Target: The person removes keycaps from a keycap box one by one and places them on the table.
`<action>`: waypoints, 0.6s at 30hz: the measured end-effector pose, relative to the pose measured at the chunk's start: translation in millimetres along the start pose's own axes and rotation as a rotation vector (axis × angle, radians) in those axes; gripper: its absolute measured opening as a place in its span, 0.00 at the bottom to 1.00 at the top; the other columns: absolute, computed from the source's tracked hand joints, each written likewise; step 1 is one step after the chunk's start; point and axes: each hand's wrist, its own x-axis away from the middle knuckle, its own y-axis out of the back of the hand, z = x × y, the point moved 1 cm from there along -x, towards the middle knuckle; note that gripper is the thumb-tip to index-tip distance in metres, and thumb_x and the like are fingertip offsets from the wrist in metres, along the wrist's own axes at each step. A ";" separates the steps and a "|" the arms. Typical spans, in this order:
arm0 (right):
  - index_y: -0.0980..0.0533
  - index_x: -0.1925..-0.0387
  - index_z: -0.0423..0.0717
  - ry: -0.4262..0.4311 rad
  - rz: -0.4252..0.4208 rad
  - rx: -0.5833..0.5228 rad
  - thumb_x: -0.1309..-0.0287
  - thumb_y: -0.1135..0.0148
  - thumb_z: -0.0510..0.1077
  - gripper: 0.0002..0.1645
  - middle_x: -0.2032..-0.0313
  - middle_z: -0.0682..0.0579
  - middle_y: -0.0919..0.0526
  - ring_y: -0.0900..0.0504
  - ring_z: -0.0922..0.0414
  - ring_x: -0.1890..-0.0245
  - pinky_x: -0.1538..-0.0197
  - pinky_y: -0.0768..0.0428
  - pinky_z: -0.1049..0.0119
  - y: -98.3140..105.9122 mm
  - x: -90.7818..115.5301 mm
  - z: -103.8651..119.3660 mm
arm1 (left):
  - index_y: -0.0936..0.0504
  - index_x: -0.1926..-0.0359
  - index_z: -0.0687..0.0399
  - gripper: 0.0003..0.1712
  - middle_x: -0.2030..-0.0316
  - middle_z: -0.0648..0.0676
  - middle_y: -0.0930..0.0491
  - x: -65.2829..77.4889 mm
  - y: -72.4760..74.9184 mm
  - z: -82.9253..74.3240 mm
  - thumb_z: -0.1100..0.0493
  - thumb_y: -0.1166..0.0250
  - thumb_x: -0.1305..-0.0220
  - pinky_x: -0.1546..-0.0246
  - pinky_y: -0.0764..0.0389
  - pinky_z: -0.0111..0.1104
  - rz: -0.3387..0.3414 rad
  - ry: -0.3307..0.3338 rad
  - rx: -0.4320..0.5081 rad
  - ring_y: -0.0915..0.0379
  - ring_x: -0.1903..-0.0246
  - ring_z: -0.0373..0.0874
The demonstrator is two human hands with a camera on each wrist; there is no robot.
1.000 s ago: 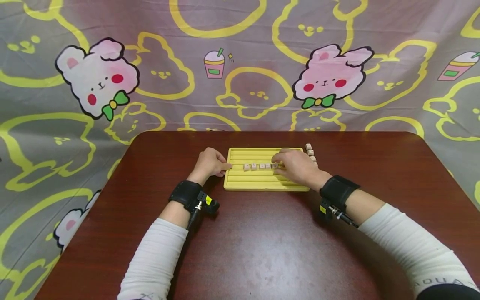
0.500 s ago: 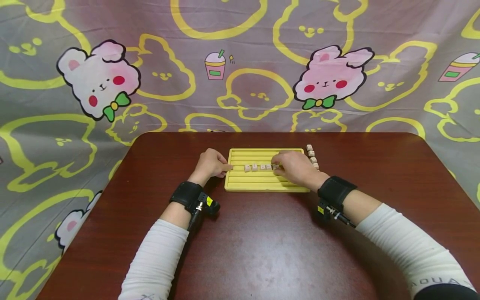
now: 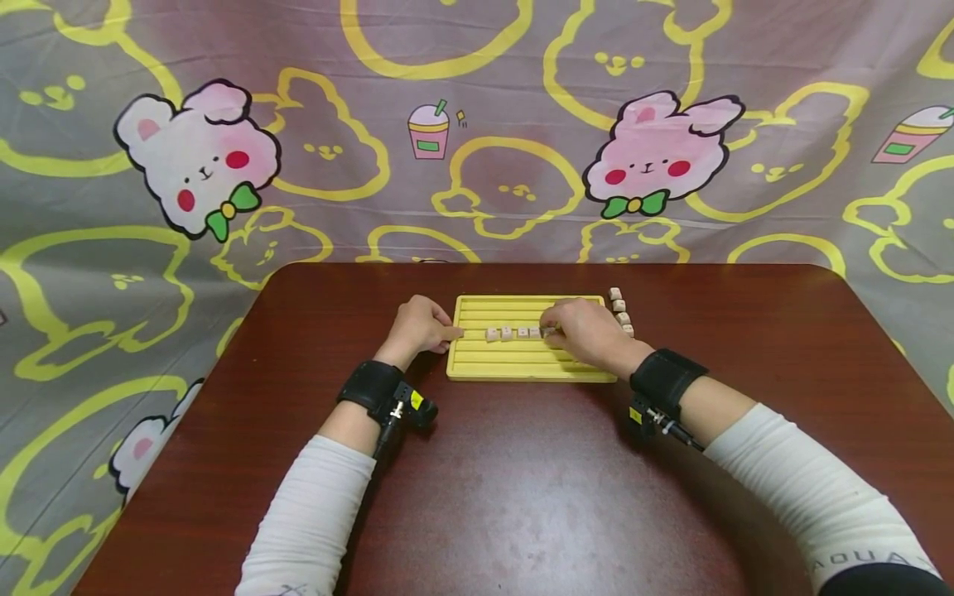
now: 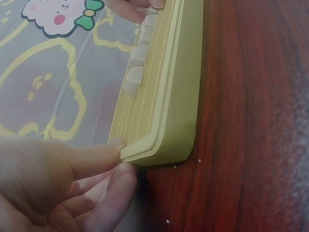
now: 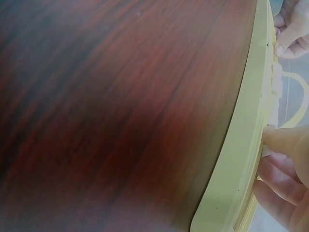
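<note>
A yellow ridged tray (image 3: 532, 378) lies on the table, with several small pale cubes (image 3: 492, 334) lined up along one of its middle grooves. Dark marks show on the cubes' tops. My left hand (image 3: 420, 324) pinches the tray's left edge between thumb and fingers, as the left wrist view confirms at the tray corner (image 4: 140, 150). Over the right half of the tray, my right hand (image 3: 585, 329) pinches a cube (image 3: 547, 331) at the right end of the row. Its fingers hide most of that cube; a pale bit of the cube (image 5: 266, 151) shows in the right wrist view.
Just beyond the tray's right edge, several more cubes (image 3: 619, 305) stand in a line on the dark red-brown table (image 3: 492, 480). A patterned cloth (image 3: 514, 108) hangs behind the table's far edge.
The right wrist has shifted very slightly to the left, its fingers staying at the row's right end. My left hand keeps its hold on the tray edge.
</note>
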 end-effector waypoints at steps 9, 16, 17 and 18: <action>0.15 0.57 0.49 0.003 0.009 -0.029 0.38 0.34 0.41 0.08 0.59 0.51 0.12 0.14 0.54 0.59 0.55 0.15 0.57 2.3 0.7 -0.3 | 0.15 0.60 0.67 0.15 0.63 0.64 0.14 0.2 0.7 -0.8 0.59 0.26 0.44 0.75 0.14 0.30 -0.004 -0.005 -0.023 0.20 0.84 0.36; 0.15 0.59 0.49 0.016 0.009 -0.004 0.38 0.34 0.41 0.06 0.60 0.51 0.12 0.14 0.54 0.58 0.55 0.15 0.57 4.3 1.1 -1.8 | 0.15 0.60 0.67 0.15 0.61 0.65 0.15 0.7 1.2 -0.4 0.59 0.26 0.43 0.74 0.13 0.31 0.000 -0.013 -0.016 0.19 0.83 0.36; 0.15 0.60 0.49 0.020 0.008 -0.002 0.38 0.34 0.41 0.06 0.60 0.51 0.12 0.14 0.54 0.58 0.55 0.15 0.57 4.7 1.3 -2.1 | 0.15 0.59 0.67 0.15 0.61 0.65 0.15 0.8 1.3 -0.3 0.60 0.26 0.43 0.73 0.13 0.31 0.000 -0.014 -0.013 0.19 0.83 0.37; 0.15 0.60 0.49 0.025 0.007 0.001 0.38 0.34 0.41 0.06 0.60 0.51 0.12 0.14 0.54 0.59 0.55 0.15 0.57 5.3 1.7 -2.4 | 0.15 0.59 0.68 0.15 0.61 0.66 0.15 0.8 1.3 -0.1 0.60 0.26 0.43 0.73 0.13 0.31 0.001 -0.016 -0.010 0.19 0.83 0.37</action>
